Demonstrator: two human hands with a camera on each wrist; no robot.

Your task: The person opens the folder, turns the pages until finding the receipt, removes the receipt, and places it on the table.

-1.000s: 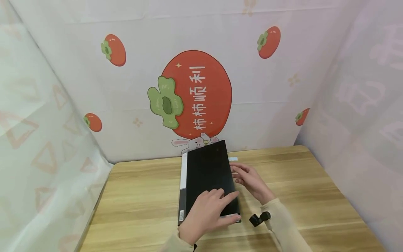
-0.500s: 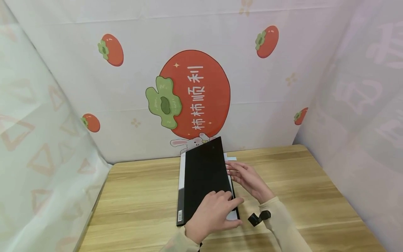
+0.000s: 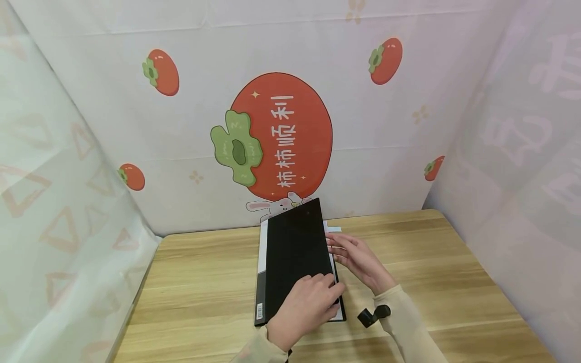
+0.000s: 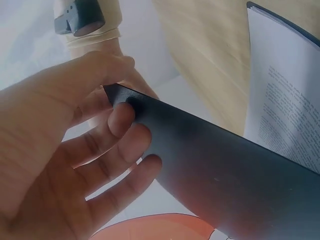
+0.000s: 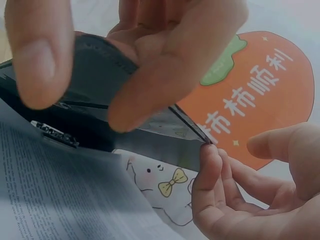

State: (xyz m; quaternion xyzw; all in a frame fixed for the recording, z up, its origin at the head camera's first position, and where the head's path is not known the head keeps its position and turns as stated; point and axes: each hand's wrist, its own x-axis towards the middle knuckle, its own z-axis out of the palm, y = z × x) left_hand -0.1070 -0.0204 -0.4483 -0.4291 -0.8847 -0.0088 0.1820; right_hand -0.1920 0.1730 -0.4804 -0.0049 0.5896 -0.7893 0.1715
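Observation:
A black clip folder [image 3: 297, 252] stands in the middle of the table, its cover lifted and tilted over printed sheets [image 5: 45, 185]. My right hand [image 3: 360, 262] is at the cover's right edge. In the right wrist view the fingertips of that right hand [image 5: 255, 195] hold the cover's corner, thumb apart. My left hand [image 3: 304, 305] is over the near right part of the cover, fingers bent; in the right wrist view a gap separates its thumb and forefinger. Against the dark cover [image 4: 225, 165] its fingers [image 4: 140, 140] show in the left wrist view; whether they touch it, I cannot tell.
The folder lies on a wood-grain table [image 3: 199, 282]. A white cloth backdrop [image 3: 281, 40] with persimmon prints rises behind, and cloth hangs at both sides. A pale blue tab [image 3: 334, 229] sticks out past the folder's far right. Inside is a metal clip [image 5: 55, 134].
The cover has risen and tilted left, showing white paper along its right edge. My left thumb and fingers have drawn closer together. My right fingertips have shifted slightly left with the edge.

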